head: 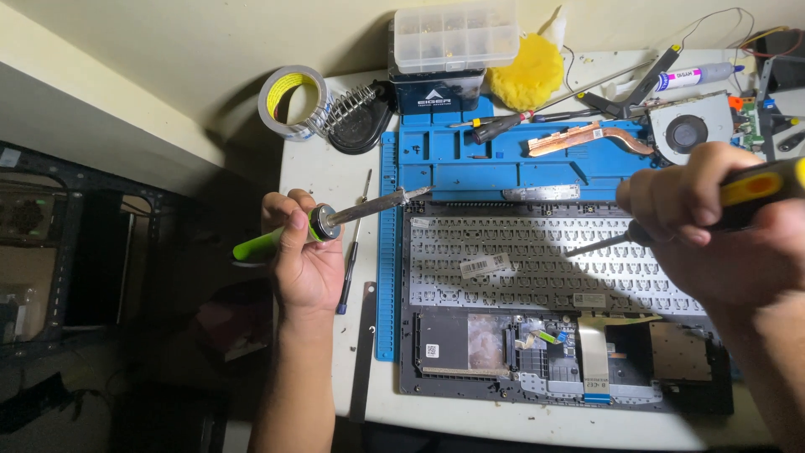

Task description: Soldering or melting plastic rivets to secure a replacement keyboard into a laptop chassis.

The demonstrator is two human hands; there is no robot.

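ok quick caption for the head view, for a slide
Left hand holds a soldering iron, right hand a screwdriver, over an opened laptop base.

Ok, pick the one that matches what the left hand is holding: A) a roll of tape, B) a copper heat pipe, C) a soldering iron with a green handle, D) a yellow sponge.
C: the left hand grips a soldering iron with a green handle, its metal tip pointing toward the blue mat, while the tape roll sits apart at the table's far corner.
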